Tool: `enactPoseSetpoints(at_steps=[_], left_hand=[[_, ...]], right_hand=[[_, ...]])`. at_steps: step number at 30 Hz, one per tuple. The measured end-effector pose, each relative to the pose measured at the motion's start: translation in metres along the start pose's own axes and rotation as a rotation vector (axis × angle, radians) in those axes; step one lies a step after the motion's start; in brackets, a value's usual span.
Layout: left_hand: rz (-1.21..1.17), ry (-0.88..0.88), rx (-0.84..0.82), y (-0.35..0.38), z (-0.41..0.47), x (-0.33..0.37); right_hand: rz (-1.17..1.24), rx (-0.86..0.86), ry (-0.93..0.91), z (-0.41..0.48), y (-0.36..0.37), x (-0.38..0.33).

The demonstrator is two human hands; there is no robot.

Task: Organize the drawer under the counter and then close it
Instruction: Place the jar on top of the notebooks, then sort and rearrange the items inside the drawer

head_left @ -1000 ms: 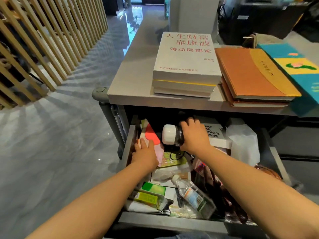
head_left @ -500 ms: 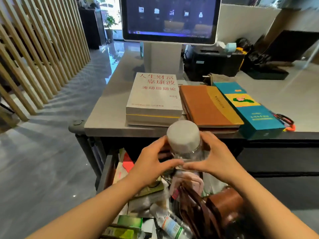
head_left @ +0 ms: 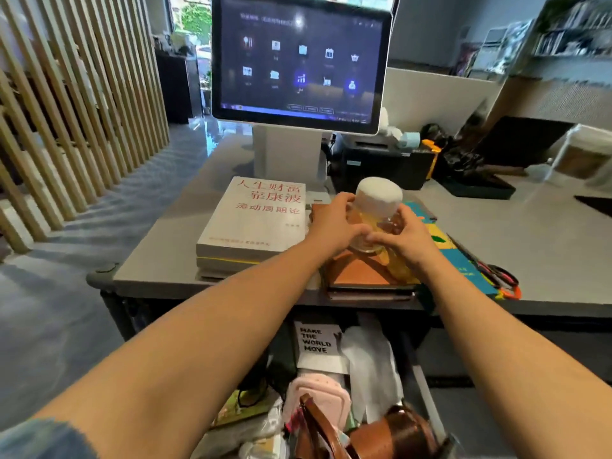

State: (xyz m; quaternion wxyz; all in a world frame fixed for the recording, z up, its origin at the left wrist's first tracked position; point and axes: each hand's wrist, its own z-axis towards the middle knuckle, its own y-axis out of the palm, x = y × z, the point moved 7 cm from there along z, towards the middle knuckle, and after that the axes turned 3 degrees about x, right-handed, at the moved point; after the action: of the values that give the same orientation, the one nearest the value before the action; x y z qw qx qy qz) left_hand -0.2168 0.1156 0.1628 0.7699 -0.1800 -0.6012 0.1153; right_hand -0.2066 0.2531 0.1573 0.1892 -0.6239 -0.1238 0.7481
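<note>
Now the jar [head_left: 376, 213] (white-lidded) sits between both hands' fingers [head_left: 356, 231].

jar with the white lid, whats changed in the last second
The jar came up out of the drawer; it is now over the orange book. The left hand joined the right hand on it. Books and drawer clutter stayed put.
</note>
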Motion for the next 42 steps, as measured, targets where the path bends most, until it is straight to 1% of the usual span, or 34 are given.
enactPoseSetpoints(at_steps=[2,4,6,7,8,9,10,11,12,14,16,18,19,23,25,28,31,34,36,37,38,39,41,42], left_hand=[[-0.014,-0.023,-0.022,0.005,0.000,-0.006],[-0.051,-0.001,-0.019,0.006,-0.009,-0.006],[-0.062,0.062,0.051,-0.001,-0.031,-0.004],[-0.056,0.100,0.092,-0.006,-0.047,-0.008],[-0.043,0.150,0.117,-0.011,-0.066,-0.011],[-0.016,0.188,0.122,-0.016,-0.088,-0.021],[0.017,0.216,0.107,-0.020,-0.110,-0.033],[0.054,0.227,0.085,-0.024,-0.130,-0.048],[0.097,0.212,0.065,-0.030,-0.150,-0.069],[0.200,0.115,0.029,-0.041,-0.177,-0.113],[0.317,-0.048,-0.026,-0.053,-0.191,-0.159],[0.434,-0.215,-0.073,-0.067,-0.201,-0.203],[0.467,-0.279,-0.088,-0.073,-0.204,-0.219],[0.487,-0.450,-0.169,-0.079,-0.219,-0.258],[0.481,-0.486,-0.199,-0.076,-0.224,-0.265],[0.468,-0.509,-0.207,-0.075,-0.226,-0.267],[0.504,-0.534,-0.273,-0.069,-0.229,-0.266],[0.519,-0.534,-0.290,-0.066,-0.230,-0.265],[0.417,-0.522,-0.221,-0.066,-0.227,-0.259],[0.298,-0.548,-0.164,-0.066,-0.226,-0.255],[0.118,-0.616,-0.095,-0.066,-0.226,-0.253],[-0.127,-0.727,-0.032,-0.064,-0.227,-0.251],[-0.679,-0.950,0.064,-0.054,-0.231,-0.246],[-0.891,-1.025,0.087,-0.049,-0.233,-0.242]], right_hand=[[-0.036,-0.017,0.046,0.000,0.004,0.006],[-0.123,0.035,0.011,-0.010,0.004,0.001],[-0.174,0.244,-0.107,-0.036,-0.004,-0.009],[-0.144,0.352,-0.193,-0.056,-0.003,-0.014],[-0.104,0.410,-0.295,-0.078,0.002,-0.019],[-0.082,0.394,-0.378,-0.100,0.017,-0.019],[-0.093,0.332,-0.435,-0.119,0.035,-0.017],[-0.122,0.237,-0.468,-0.134,0.057,-0.012],[-0.144,0.116,-0.462,-0.145,0.083,-0.003],[-0.179,-0.141,-0.360,-0.158,0.132,0.020],[-0.273,-0.352,-0.236,-0.160,0.173,0.046],[-0.396,-0.489,-0.126,-0.159,0.209,0.068],[-0.456,-0.525,-0.098,-0.157,0.222,0.076],[-0.623,-0.570,-0.053,-0.150,0.268,0.095],[-0.699,-0.572,-0.012,-0.147,0.283,0.106],[-0.907,-0.586,0.000,-0.147,0.299,0.119],[-1.020,-0.514,-0.070,-0.148,0.298,0.120],[-1.028,-0.420,-0.083,-0.146,0.291,0.109],[-0.983,-0.346,-0.076,-0.147,0.284,0.093],[-0.966,-0.316,-0.077,-0.148,0.278,0.084],[-0.957,-0.298,-0.088,-0.151,0.272,0.075],[-0.946,-0.292,-0.106,-0.155,0.265,0.067],[-0.876,-0.332,-0.166,-0.170,0.252,0.050],[-0.809,-0.376,-0.198,-0.181,0.248,0.042]])
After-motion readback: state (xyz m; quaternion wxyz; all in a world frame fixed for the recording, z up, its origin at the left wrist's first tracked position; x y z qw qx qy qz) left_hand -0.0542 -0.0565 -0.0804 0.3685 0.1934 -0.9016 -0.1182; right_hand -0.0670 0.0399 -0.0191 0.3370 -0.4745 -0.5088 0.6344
